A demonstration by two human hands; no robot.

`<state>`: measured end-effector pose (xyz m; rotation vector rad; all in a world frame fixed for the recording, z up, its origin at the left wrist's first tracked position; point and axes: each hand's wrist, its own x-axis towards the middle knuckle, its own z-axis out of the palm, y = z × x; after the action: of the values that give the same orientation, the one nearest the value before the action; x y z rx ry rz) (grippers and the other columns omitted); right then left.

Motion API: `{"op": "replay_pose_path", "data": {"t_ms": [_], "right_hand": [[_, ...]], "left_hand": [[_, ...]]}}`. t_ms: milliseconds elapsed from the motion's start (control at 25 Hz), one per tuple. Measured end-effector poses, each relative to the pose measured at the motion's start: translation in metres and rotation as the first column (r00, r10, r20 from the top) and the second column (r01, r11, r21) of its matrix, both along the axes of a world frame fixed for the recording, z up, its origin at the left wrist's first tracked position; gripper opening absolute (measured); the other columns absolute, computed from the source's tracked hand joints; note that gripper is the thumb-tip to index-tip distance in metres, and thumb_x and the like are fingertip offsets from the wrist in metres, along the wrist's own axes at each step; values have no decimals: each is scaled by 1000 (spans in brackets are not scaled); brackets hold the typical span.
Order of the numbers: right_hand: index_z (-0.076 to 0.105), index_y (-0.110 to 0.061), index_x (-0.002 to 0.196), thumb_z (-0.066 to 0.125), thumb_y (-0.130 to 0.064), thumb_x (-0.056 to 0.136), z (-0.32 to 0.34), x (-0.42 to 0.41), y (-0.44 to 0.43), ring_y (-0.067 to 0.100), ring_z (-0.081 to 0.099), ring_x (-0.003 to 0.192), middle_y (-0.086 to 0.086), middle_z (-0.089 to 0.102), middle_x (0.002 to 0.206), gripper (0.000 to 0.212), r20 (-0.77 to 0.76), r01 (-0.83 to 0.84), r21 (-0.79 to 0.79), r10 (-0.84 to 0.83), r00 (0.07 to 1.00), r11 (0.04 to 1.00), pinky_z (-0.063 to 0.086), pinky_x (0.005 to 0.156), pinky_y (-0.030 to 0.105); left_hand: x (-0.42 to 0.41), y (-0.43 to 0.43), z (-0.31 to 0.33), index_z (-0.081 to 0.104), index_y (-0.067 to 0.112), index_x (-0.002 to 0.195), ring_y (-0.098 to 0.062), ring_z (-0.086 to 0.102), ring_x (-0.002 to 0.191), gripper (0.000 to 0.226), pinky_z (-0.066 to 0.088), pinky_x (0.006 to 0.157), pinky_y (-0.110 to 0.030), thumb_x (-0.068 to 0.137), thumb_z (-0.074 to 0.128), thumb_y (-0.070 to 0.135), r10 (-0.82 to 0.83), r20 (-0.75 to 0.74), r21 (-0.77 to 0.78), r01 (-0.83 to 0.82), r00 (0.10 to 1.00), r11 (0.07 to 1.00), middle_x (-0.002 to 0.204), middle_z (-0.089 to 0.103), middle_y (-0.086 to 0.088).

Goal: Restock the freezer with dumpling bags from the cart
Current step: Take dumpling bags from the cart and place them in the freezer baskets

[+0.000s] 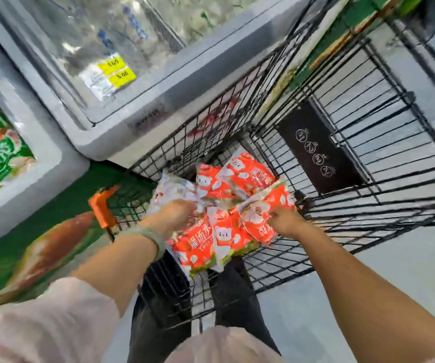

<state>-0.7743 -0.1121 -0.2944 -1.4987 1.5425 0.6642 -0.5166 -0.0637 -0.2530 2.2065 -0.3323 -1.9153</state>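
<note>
Both hands reaching into cart (342, 158) at frame centre: left hand (177, 213) gripping pale bag (172, 188), right hand (286, 221) pinching red dumpling bag (261, 218); slick overlapping bags are likely slipping if lifted together.

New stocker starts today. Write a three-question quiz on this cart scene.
1. True or false: both hands are down in the cart.
2. What colour are most bags in it?
A. orange-red
B. blue
C. black
3. Fill in: the yellow price tags sit on the freezer's ____.

Key
1. True: the left hand and the right hand both rest on the bags.
2. A
3. Lid
</note>
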Motion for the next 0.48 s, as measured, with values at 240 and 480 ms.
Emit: {"op": "replay_pose_path", "data": {"t_ms": [240,480], "right_hand": [[13,-40,150,48,-10,87,-80,10,-14,29,27,142,5,21,158,77,43,-270,-28,271,962,962,30,114,42],[36,-27,139,52,-28,91,-118,34,-18,26,1,148,-6,5,161,51,29,-489,-85,493,869,868,4,119,49]], "left_hand": [[-34,16,-66,48,16,74,-10,47,65,28,36,59,-20,100,38,12,31,-64,139,-22,997,990,76,52,0],[-35,23,-94,53,6,114,-9,52,66,20,38,56,-17,101,39,14,86,-48,123,-80,995,989,88,60,-2]]}}
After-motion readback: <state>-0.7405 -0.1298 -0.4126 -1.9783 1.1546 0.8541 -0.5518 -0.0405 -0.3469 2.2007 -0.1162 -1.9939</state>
